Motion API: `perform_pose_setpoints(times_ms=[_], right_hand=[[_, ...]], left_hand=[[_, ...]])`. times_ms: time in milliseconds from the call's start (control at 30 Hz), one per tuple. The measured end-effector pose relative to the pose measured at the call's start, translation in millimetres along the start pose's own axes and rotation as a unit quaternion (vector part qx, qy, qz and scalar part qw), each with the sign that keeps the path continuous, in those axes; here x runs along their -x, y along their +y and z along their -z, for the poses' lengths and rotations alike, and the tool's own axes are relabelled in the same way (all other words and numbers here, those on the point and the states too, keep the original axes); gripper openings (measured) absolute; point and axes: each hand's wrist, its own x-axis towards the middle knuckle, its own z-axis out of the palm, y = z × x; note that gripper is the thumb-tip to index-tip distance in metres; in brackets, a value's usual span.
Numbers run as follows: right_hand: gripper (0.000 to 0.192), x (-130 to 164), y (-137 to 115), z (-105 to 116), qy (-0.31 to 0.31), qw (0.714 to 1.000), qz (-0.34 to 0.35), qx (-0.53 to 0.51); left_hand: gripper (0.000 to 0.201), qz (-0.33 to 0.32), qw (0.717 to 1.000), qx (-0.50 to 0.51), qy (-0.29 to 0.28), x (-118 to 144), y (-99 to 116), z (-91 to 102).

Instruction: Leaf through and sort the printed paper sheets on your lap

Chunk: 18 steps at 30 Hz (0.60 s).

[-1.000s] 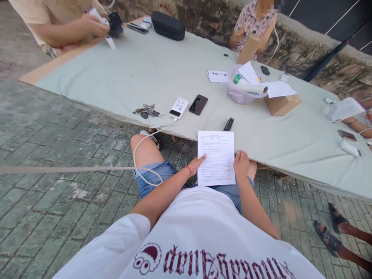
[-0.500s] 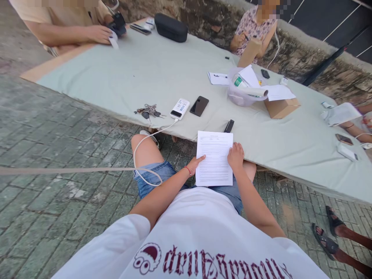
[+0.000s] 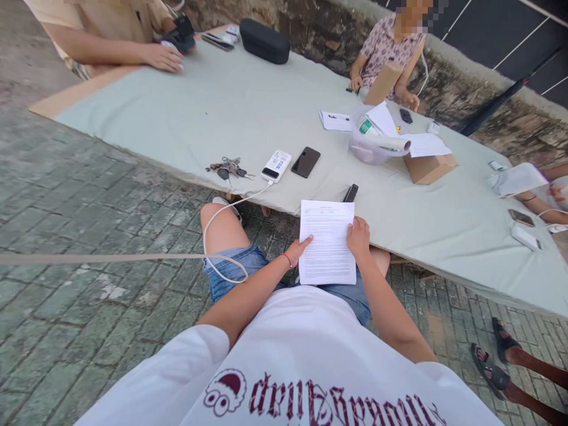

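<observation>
Both hands held the printed sheet (image 3: 327,242): left hand (image 3: 296,251) and right hand (image 3: 358,238) at its edges, long axis pointing toward the table (image 3: 222,112)

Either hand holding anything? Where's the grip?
Yes: a printed sheet. Left hand at its left edge, right hand on its right edge.

printed sheet (image 3: 327,242), text too small
</observation>
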Motion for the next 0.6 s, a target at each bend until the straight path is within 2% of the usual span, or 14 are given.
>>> perform_pose_setpoints(times_ms=[200,333,467,600], right_hand=[[0.045,-1.6,-4.6,8.3,-0.001,1.0,-0.003,-0.023],[0.044,2.0,-3.6,22.8,-0.029,0.995,-0.015,-0.094],[0.046,17.2,0.7,30.9,-0.053,0.972,-0.075,-0.218],[0.046,41.2,8.9,20.5,-0.037,0.946,-0.135,-0.294]], left_hand=[[0.057,0.011,1.0,-0.022,-0.004,4.9,4.6,-0.3],[0.056,0.004,0.999,-0.029,-0.014,7.5,6.9,-3.6],[0.06,-0.019,0.998,-0.026,-0.048,8.3,8.1,-7.1],[0.06,-0.018,0.998,-0.048,-0.039,8.4,7.9,-7.5]])
